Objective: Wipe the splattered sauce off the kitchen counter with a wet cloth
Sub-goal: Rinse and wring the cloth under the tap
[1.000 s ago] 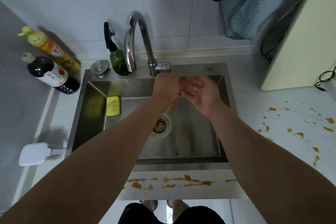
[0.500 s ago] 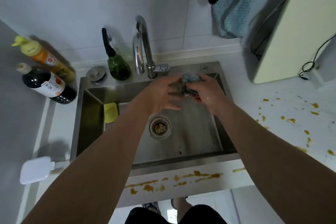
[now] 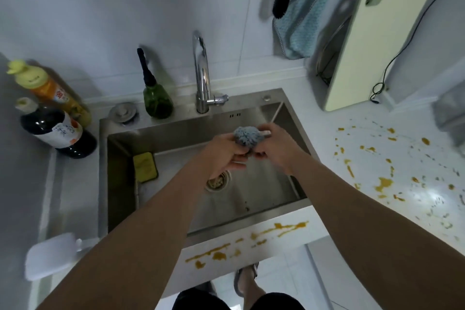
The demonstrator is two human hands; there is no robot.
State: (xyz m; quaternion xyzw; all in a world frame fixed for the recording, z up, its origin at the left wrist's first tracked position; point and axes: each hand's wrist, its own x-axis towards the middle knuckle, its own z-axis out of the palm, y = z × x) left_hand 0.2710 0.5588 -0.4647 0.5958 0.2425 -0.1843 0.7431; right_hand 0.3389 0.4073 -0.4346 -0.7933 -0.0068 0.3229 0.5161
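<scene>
Steel sink (image 3: 120,184) takes up the middle of the view, and the cloth (image 3: 247,137) is held over it, in front of and below the tap (image 3: 201,70).

At the far left two bottles (image 3: 50,118) stand on the counter beside the sink, and a yellow sponge (image 3: 145,167) leans in the basin's left corner. Moving right, the left hand (image 3: 226,156) curls under and around the cloth's lower left side. The cloth itself is a blue-grey, fluffy wad, bunched into a ball between both hands. The right hand (image 3: 274,148) grips its other side, fingers wrapped in toward the wad. No water can be made out running from the tap, and whether the cloth is already wet cannot be told.

It looks soft and light, with no stiffness at all; if wet it would be heavier and drip, so squeezing it over the basin seems sensible. A soft wad like this will not slip much, but it flattens under pressure. For wiping, a good hold is probably one hand spread flat over the top with the cloth opened out beneath the palm.

Sauce (image 3: 276,230) streaks the counter's front edge below the sink. Further right, more orange splatter (image 3: 382,182) dots the white counter (image 3: 327,178), none of it wiped yet.
</scene>
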